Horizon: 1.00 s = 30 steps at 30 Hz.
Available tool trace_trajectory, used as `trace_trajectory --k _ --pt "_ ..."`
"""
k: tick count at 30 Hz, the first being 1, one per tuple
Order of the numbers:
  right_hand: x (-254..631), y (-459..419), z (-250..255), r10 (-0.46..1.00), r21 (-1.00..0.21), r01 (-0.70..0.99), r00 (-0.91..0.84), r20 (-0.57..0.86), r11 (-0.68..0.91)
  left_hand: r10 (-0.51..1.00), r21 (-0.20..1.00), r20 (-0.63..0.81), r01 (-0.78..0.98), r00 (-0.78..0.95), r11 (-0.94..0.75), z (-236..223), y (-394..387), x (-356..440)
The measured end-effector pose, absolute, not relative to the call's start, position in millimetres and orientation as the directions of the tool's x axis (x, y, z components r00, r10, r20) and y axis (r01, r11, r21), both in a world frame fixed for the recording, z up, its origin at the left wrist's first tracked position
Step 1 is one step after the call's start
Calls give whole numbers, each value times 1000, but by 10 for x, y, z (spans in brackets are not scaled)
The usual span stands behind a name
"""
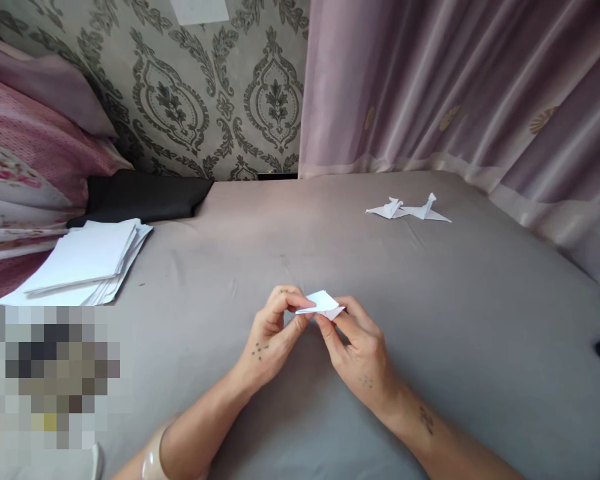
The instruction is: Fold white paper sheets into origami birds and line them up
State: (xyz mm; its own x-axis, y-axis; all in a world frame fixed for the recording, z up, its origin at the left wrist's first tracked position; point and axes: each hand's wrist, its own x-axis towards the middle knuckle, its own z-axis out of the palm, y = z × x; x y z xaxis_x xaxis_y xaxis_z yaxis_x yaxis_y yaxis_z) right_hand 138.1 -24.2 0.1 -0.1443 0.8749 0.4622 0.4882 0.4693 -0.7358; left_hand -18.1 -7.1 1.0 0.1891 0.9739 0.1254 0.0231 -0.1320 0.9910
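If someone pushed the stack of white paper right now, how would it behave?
The stack of white paper would probably slide apart, since its loose sheets sit askew. It lies low and flat, so tipping seems unlikely.

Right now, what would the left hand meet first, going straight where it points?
Beyond the folded paper it pinches, the left hand would probably meet the right hand first; depth is unclear.

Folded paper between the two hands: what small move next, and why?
Probably press the folded paper's lower right flap with the right hand: it appears to stand apart from the paper above, and the left hand pinches the pointed left end.
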Motion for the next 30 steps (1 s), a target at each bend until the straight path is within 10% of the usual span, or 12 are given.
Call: trace_trajectory --k 10,18,30 --pt "1558 -257 1 831 -669 512 -193 521 539 895 945 310 -1 320 -327 22 -39 -266" --pt "1631 -257 21 835 -697 463 -256 487 548 674 661 581 219 457 -718 67 16 -408" --pt "1705 -200 98 796 -673 427 -335 503 605 654 713 480 175 585 -679 149 26 -398"
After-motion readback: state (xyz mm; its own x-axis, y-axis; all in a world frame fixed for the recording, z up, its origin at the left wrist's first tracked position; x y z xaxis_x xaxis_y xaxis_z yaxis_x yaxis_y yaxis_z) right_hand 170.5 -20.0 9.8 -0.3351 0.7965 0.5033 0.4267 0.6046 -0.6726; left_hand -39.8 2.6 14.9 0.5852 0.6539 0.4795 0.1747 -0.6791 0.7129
